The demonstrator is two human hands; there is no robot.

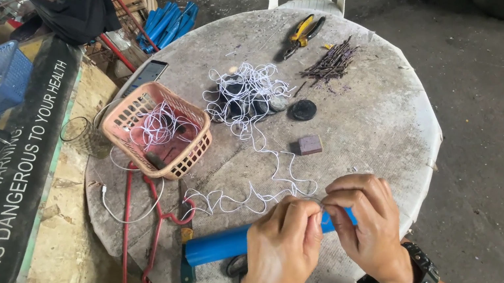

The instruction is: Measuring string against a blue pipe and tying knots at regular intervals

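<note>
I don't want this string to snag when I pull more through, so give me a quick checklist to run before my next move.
1. Both hands on the string end: left hand and right hand pinch it together. Ok.
2. Blue tube steady: it lies on the round table under the hands. Ok.
3. White string free of knots: loose kinks near the hands, a dense tangle farther back. Not ok.
4. Run clear of the red hanger: string loops pass its hook. Cannot tell.
5. Pliers in reach: across the table. Cannot tell.
</note>
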